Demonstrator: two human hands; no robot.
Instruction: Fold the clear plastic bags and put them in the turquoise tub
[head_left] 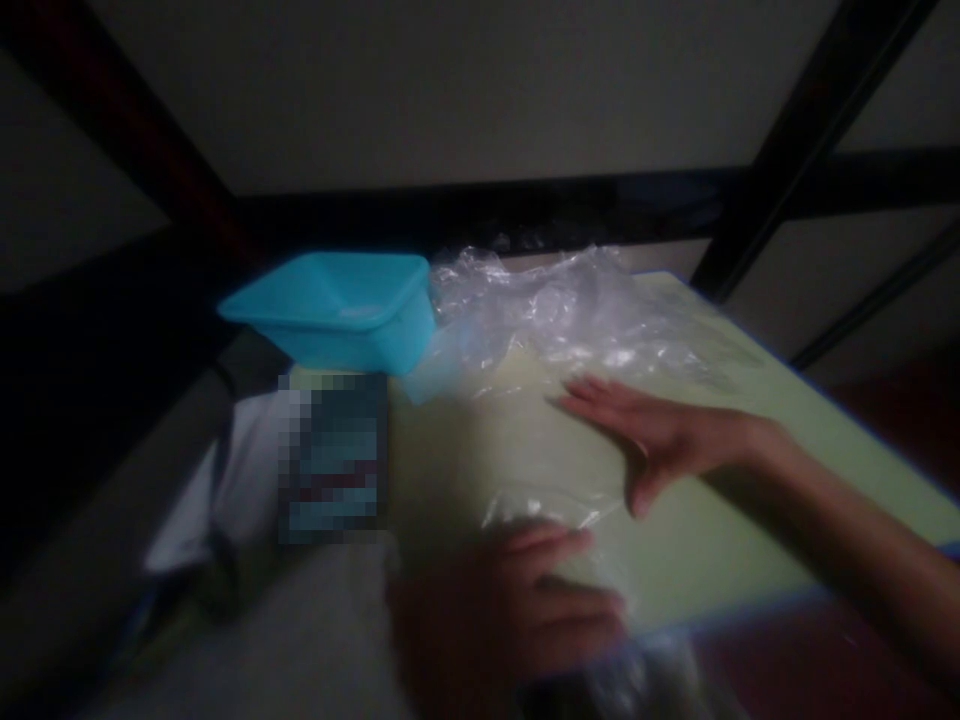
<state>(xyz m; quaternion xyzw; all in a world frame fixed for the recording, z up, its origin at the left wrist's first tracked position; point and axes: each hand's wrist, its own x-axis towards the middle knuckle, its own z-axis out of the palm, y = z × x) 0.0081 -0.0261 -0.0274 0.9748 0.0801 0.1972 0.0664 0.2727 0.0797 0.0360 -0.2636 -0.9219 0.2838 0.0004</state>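
The yellow table (727,560) stretches right past the splayed right hand (660,430); at the near edge, left hand (510,605) overlies clear plastic (555,310), grip unclear.

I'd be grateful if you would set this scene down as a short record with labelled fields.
Surface: pale yellow-green table with blue edging
Right hand: palm down, fingers outstretched, low over the table beside crumpled clear plastic film
Left hand: near the table's front edge, beside nearer clear film; blurred, grip unclear
Film: bunched at the far side, more lying nearer; one piece or several, cannot tell
Container: turquoise rectangular plastic basin, left of the bunched film
Picture: dim, blurred
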